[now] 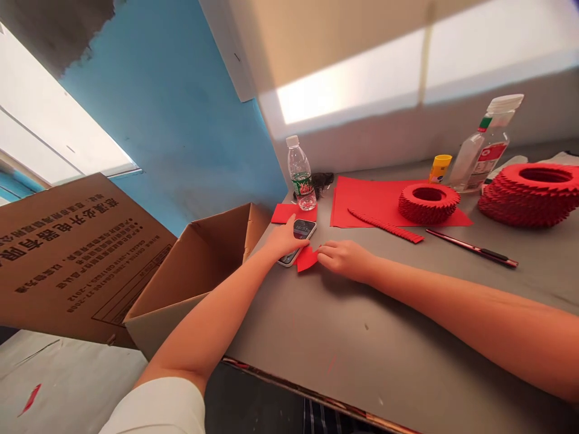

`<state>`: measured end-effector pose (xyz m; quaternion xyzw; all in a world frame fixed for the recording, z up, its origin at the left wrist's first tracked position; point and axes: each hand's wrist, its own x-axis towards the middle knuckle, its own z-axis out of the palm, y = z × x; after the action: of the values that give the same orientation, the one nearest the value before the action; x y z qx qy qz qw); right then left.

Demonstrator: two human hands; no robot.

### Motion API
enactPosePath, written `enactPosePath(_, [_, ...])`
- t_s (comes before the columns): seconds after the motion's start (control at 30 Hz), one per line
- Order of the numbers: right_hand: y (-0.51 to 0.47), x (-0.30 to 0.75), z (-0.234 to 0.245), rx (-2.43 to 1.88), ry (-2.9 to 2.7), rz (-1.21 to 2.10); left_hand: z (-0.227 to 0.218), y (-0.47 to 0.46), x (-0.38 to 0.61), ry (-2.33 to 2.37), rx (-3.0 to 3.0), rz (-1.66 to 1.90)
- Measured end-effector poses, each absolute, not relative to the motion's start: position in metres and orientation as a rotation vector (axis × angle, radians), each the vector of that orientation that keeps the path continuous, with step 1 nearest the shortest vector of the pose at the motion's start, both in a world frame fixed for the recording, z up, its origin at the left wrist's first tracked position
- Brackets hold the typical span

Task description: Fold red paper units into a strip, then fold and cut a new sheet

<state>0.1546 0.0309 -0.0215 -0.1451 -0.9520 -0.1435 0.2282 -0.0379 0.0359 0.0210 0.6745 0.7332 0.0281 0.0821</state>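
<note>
A grey bench [362, 349] carries most of the things, and an open cardboard box [81, 259] stands by its left edge. Red sheets [357, 196] lie flat toward the back. At the far right sits a large red paper ring stack [520, 208], beside a clear square bottle [488, 160]; a water bottle [300, 172] stands upright at the left. The left hand [281, 240] lies over a phone [304, 229], thumb and fingers apart; whether it grips anything is hard to tell from this angle. The right hand [346, 259] is curled in, its fingertips pinched on the edge of a small red paper piece [306, 260], which lies between the two hands, next to the phone. A smaller red ring [425, 210] rests on the sheets. A pen [470, 247], a pleated red strip [384, 226] and a yellow-capped glue stick [439, 169] lie or stand around it.
</note>
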Motion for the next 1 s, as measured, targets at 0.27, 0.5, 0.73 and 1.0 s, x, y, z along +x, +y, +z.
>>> enactPosePath(0.27, [0.036,0.140,-0.023,-0.446,-2.666,-0.402,0.030,0.039,-0.043,2.120,1.986,0.128])
enactPosePath(0.5, [0.037,0.131,-0.020,-0.428,-2.689,-0.386,0.025,0.037,-0.041,2.153,1.995,0.112])
enactPosePath(0.73, [0.035,0.131,-0.016,-0.380,-2.753,-0.386,0.025,0.036,-0.041,2.153,2.002,0.103])
enactPosePath(1.0, [0.038,0.124,-0.019,-0.461,-2.754,-0.393,0.028,0.033,-0.039,2.133,1.996,0.106])
